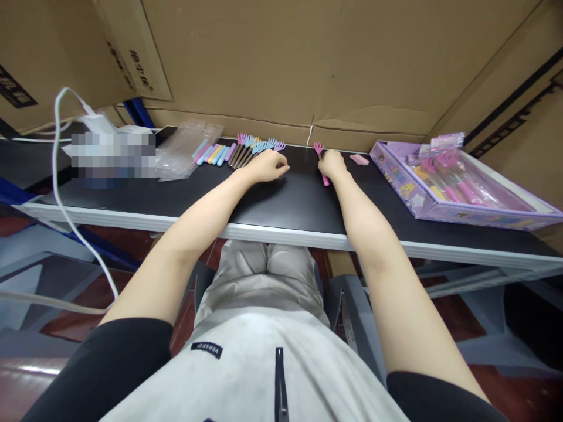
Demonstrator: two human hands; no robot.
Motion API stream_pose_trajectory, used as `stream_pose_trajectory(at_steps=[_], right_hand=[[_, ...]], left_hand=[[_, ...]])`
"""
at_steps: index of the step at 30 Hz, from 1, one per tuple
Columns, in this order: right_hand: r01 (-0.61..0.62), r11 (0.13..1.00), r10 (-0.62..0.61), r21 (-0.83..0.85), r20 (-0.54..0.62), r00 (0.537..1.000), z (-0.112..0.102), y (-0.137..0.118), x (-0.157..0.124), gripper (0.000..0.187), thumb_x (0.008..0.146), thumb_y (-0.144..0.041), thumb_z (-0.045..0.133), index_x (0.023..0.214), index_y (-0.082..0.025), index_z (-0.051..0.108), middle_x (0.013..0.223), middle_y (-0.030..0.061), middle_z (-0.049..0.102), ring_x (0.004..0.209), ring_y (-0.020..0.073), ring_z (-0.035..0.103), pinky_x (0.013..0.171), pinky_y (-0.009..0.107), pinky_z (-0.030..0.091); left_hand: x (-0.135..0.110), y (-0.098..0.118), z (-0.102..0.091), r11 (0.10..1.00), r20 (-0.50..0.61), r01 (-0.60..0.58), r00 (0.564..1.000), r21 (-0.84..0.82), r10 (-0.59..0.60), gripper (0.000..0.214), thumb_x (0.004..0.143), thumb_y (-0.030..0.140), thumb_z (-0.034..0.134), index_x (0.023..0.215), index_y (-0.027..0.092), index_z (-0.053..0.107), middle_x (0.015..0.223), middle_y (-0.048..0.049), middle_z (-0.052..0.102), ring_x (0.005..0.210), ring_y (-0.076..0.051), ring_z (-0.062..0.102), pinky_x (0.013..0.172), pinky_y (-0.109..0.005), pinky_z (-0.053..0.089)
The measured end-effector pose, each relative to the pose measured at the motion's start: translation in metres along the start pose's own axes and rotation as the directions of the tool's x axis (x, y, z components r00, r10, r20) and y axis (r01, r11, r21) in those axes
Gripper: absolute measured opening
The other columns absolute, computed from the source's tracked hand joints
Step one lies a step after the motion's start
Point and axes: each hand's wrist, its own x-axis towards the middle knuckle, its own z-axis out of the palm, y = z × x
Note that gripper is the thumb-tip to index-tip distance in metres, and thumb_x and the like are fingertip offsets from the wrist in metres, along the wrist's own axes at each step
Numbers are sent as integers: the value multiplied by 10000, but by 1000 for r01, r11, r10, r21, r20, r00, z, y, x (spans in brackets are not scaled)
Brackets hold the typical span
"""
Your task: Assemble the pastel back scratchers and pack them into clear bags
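A pink back scratcher (325,180) is in my right hand (334,164); its claw head points to the back and its handle end shows below my fingers. The hand covers its middle. My left hand (265,167) hovers or rests, I cannot tell which, just right of a row of back scratcher rods (240,156) with pink, blue, yellow and purple claw heads. Its fingers are curled together, and nothing shows in them. Left of the rods lie several coloured handles (215,155) in a row.
Clear plastic bags (185,153) lie left of the handles on the black tabletop (290,205). A small pink packet (359,159) is right of my right hand. At the right stands a purple display box (422,202) with packed back scratchers. A white cable (56,146) hangs left; cardboard (281,64) walls the back.
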Motion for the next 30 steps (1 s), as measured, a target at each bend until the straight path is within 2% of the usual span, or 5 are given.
stream_pose_trajectory(at_steps=[12,19,23,30], right_hand=[[7,995,-8,-101,-2,1000,-1,-3,-5,493,1172,-222,530,1579,27,654,1614,325,635,1527,385,652,1280,436,511],[46,981,-37,-190,51,998,-1,-8,-12,584,1190,-322,496,1650,31,567,1713,319,532,1634,400,504,1323,499,441],[51,981,-32,-190,102,994,1,-8,-11,625,1182,-328,492,1709,8,490,1745,312,496,1646,389,480,1326,503,423],[72,978,-38,-196,174,984,1,-7,-7,624,1185,-332,453,1718,-8,486,1559,308,678,1545,361,616,1271,453,491]], left_hand=[[0,-1,0,999,0,18,1000,-29,-18,307,998,278,629,1071,120,881,927,-122,850,896,-252,763,932,-368,549],[-2,3,-4,999,21,27,999,-43,-26,336,994,296,598,1056,129,882,799,-97,822,878,-259,767,959,-374,564],[-4,6,-7,997,26,36,999,-72,-34,303,993,298,608,1010,154,874,694,-60,778,833,-244,758,965,-361,573],[-4,6,-9,995,38,65,997,-79,-62,282,1004,304,624,983,158,865,770,-76,807,872,-254,770,1002,-382,560]])
